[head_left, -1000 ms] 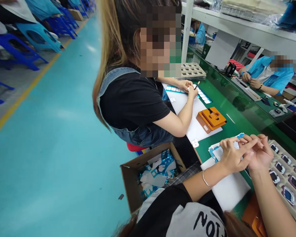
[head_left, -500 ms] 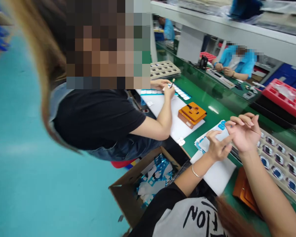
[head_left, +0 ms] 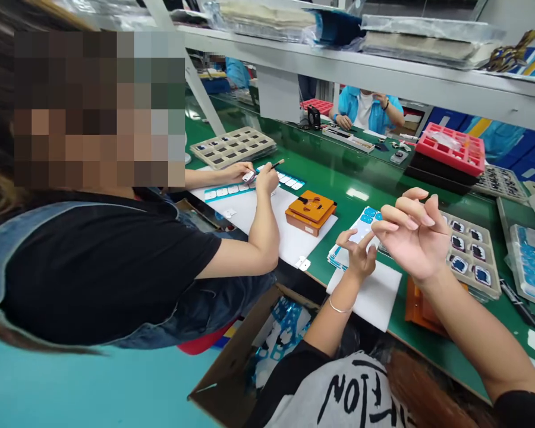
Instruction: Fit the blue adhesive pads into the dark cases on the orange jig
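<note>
My left hand is raised over the near edge of the green bench, its fingers apart and nothing in them. Just right of it and higher, my right hand has its palm turned up and fingers loosely curled apart, also without anything in it. The left fingertips come close to the right little finger; whether they touch I cannot tell. Behind the left hand lies a stack of white sheets with blue stickers. A plain white sheet lies beneath my wrists. Under my right forearm, an orange fixture block is partly hidden.
A beige tray of small framed parts is right of my hands. Left, a co-worker holds a small white part and a brush near another orange block. A carton of blue-white scraps is below; a shelf crosses above.
My view has swung to the right, bringing more of the bench's right side into sight. Both my hands stay raised and empty, with the right fingers still loosely curled.
</note>
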### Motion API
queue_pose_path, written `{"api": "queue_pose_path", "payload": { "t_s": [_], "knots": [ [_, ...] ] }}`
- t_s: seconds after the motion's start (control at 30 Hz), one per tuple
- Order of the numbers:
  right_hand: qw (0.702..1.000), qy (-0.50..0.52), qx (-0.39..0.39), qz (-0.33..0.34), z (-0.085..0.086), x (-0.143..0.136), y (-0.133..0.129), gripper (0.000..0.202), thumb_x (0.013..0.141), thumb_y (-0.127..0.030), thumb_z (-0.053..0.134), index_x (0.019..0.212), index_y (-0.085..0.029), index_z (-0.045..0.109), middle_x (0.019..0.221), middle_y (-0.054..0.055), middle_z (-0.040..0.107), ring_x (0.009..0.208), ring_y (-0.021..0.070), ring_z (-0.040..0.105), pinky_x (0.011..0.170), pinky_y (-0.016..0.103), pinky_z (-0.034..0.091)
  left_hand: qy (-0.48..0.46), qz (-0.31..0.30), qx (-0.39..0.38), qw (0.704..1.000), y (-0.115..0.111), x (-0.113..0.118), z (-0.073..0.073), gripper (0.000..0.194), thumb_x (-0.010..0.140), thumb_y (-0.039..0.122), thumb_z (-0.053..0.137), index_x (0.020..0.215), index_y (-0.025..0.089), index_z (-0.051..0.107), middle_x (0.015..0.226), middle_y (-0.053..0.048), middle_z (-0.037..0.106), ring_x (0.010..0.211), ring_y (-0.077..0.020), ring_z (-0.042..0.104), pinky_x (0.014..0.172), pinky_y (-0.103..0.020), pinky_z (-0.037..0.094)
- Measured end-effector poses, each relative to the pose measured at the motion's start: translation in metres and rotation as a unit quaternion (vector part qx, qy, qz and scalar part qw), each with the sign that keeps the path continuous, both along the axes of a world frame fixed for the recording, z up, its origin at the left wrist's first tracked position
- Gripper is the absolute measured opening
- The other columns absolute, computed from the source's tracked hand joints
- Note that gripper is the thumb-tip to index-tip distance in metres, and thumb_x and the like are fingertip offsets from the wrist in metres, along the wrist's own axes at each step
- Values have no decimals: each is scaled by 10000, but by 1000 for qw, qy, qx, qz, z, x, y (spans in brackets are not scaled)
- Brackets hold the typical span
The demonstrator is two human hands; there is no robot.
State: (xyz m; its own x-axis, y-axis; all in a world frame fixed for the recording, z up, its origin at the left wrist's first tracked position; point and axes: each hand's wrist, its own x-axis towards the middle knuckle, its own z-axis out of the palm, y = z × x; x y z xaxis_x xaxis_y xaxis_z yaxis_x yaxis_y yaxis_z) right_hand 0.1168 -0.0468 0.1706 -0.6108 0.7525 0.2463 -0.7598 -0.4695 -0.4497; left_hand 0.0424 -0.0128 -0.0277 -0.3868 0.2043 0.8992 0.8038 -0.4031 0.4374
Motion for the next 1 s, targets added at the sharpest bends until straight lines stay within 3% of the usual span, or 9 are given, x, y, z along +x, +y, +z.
{"api": "queue_pose_path", "payload": {
  "t_s": [0.1, 0.2, 0.27, 0.37, 0.53, 0.67, 0.8, 0.9, 1.0],
  "knots": [
    [997, -44, 40, -48, 1, 25, 8, 303, 754, -218, 810, 826, -263, 519, 510, -118, 322, 489, 104, 367, 519, 251, 416, -2, -3, -32, 999, -1, -1, -1, 439, 1028, 402, 237, 1134, 194, 610, 1151, -98, 281, 1136, -248, 339, 995, -412, 386],
    [982, -124, 51, -133, -9, 75, 30, 300, 749, -153, 763, 744, -246, 478, 508, -111, 298, 485, 93, 385, 524, 247, 443, -7, -42, -89, 995, -6, 3, 7, 410, 1011, 395, 306, 1185, 182, 611, 1185, -118, 322, 1163, -268, 334, 1031, -441, 338],
    [959, -189, 47, -208, -25, 118, 47, 381, 728, -92, 727, 661, -224, 376, 500, -109, 269, 483, 79, 402, 552, 234, 476, 12, -98, -173, 980, -8, 11, 20, 386, 988, 401, 388, 1225, 202, 619, 1204, -126, 392, 1155, -279, 362, 1025, -452, 323],
    [906, -271, 12, -324, -52, 183, 70, 510, 689, -43, 711, 610, -201, 232, 476, -114, 219, 446, 53, 384, 579, 208, 508, 91, -200, -296, 930, -4, 29, 49, 330, 955, 385, 482, 1211, 252, 641, 1218, -102, 519, 1137, -278, 409, 976, -434, 339],
    [836, -300, -5, -459, -91, 255, 88, 584, 646, -63, 766, 618, -191, 197, 458, -144, 225, 383, 9, 301, 518, 147, 478, 189, -282, -367, 866, 25, 62, 83, 267, 948, 356, 524, 1163, 266, 654, 1261, -50, 612, 1186, -283, 438, 974, -453, 314],
    [815, -299, 15, -495, -118, 273, 85, 558, 601, -142, 826, 612, -186, 270, 430, -167, 260, 318, -14, 243, 432, 122, 409, 168, -236, -383, 877, 46, 61, 76, 272, 987, 335, 471, 1185, 248, 637, 1255, -62, 637, 1181, -284, 468, 967, -478, 313],
    [803, -312, 32, -507, -139, 276, 80, 375, 564, -157, 842, 686, -212, 492, 526, -137, 503, 315, 9, 373, 406, 168, 419, 113, -152, -390, 901, 55, 37, 57, 284, 998, 331, 444, 1170, 233, 648, 1241, -87, 645, 1157, -297, 477, 947, -490, 336],
    [798, -317, 46, -511, -144, 276, 79, 371, 500, -190, 865, 754, -254, 601, 783, -44, 680, 515, 114, 618, 494, 253, 507, 87, -120, -394, 907, 57, 24, 52, 298, 1005, 357, 428, 1145, 238, 663, 1232, -93, 640, 1149, -293, 478, 936, -482, 362],
    [777, -332, 72, -530, -145, 274, 75, 386, 467, -243, 894, 779, -286, 670, 979, 23, 707, 815, 236, 707, 645, 339, 556, 102, -135, -408, 897, 55, 22, 53, 302, 991, 418, 479, 1134, 246, 681, 1263, -92, 628, 1176, -298, 464, 952, -495, 364]
  ]
}}
